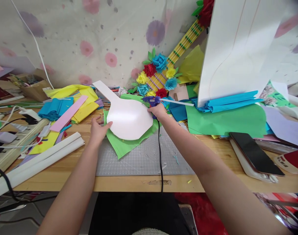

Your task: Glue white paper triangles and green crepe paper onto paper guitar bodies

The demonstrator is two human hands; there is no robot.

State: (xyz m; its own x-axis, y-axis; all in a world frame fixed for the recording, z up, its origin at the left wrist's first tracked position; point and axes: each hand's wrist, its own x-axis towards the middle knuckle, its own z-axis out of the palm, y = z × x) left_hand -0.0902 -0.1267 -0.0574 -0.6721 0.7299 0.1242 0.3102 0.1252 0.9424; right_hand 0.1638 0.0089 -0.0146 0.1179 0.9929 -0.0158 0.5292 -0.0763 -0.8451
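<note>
A white lute-shaped board cutout (129, 117) with a narrow neck lies on green crepe paper (119, 147), above a grey cutting mat (136, 163). At the cutout's left edge is my left hand (99, 129), its thumb on the rim and its fingers curled beside the green paper. My right hand (158, 111) is closed around a blue glue gun (151, 100), by the cutout's right edge. A white glue stick (177, 102) sticks out of the gun's back. The gun's black cord (160, 156) runs down over the table edge. My right fingertips are partly hidden.
Behind stands a yellow paper guitar (183, 45) with paper flowers. A tall white board (237, 49) leans at right, near blue crepe paper (232, 101). A phone (255, 151) lies at right. White rolls (48, 160), paper strips and a power strip (16, 147) fill the left.
</note>
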